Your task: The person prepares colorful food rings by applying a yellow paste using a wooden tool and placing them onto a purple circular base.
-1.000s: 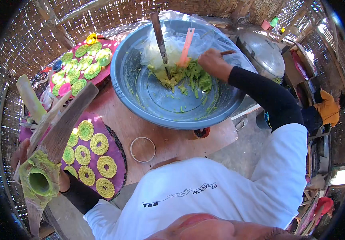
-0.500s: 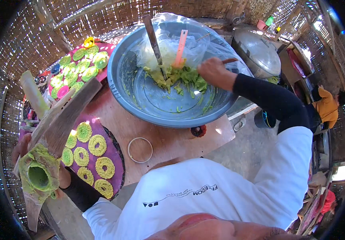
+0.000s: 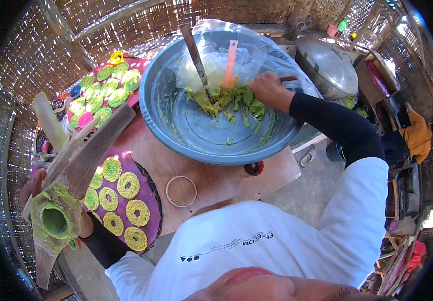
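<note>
My left hand (image 3: 34,184) is closed around a wooden press (image 3: 90,156) with long crossed arms at the lower left. The press's round hollow (image 3: 54,221) is smeared green, and it hides part of that hand. My right hand (image 3: 270,92) is wrapped round a brown wooden-handled tool (image 3: 289,78); its working end is hidden. This hand is over the right side of a large blue-grey basin (image 3: 196,134), touching or just above green dough (image 3: 249,103). In the dough stand a pink spatula (image 3: 231,62) and a long dark-handled tool (image 3: 195,55).
Ring-shaped yellow-green pieces lie on a round purple mat (image 3: 146,197) at left. More green rounds cover a pink tray (image 3: 137,98) behind it. A thin ring (image 3: 181,191) lies on the wooden table (image 3: 216,183). A big lidded pot (image 3: 327,65) stands right of the basin; a person (image 3: 416,135) is beyond.
The whole scene sits slightly farther right and lower in the picture. Relative to the basin, my right hand has shifted a little left. Both hands keep their hold.
</note>
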`<state>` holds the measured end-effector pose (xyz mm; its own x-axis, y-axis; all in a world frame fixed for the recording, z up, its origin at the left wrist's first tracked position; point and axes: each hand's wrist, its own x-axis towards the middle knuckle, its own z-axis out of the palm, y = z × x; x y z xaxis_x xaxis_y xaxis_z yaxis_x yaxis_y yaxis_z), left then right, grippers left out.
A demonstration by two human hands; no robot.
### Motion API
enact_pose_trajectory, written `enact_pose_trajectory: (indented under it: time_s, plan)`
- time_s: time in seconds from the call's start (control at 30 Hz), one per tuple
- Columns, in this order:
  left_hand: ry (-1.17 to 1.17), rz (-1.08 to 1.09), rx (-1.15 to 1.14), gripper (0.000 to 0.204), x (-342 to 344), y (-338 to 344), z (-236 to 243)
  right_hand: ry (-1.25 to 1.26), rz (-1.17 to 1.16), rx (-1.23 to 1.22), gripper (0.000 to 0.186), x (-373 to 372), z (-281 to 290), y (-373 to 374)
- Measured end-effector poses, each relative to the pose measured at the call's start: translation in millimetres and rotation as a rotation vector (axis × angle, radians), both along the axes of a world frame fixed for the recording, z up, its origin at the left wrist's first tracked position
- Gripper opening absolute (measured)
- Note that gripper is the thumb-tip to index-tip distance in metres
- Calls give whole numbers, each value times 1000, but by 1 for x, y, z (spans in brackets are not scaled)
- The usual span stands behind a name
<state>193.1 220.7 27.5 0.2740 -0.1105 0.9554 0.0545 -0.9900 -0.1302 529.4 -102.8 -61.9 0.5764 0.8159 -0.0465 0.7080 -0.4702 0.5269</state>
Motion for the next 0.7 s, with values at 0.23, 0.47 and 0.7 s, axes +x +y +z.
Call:
enact_pose_trajectory:
  time_s: [0.23,0.47,0.7]
  plan:
    - [59,3,-7,49,-4,5,-2,169,39,-99,5,-40,48,-11]
    - [75,144,13,55,-4,23,-10,47,22,-17,6,-1,16,-4]
    - [88,147,134,46,-12,26,-10,141,39,-131,8,-33,40,-12]
